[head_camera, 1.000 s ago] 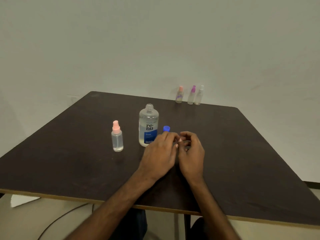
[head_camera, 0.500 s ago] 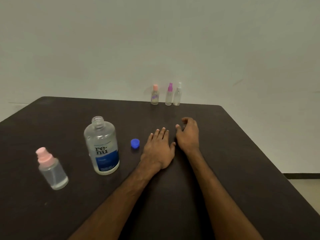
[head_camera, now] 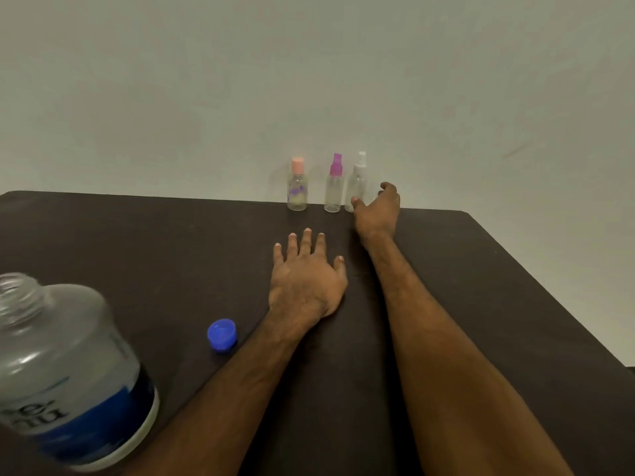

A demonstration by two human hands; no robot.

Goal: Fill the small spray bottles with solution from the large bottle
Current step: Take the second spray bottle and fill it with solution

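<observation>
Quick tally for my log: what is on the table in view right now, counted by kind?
Small spray bottles: 3 (pink-capped bottle, purple-topped bottle, white-topped bottle)
Large bottle: 1, uncapped
Blue cap: 1, lying loose
Total: 5

The large bottle at the lower left carries the only lettering that can be read. Dark letters "nu" stand on the clear part of its label, just above a blue band, with an "e" and a dash over them. The picture's edge cuts off the start of the word. The small bottle with the pink cap bears a purple print, too small to read.
</observation>
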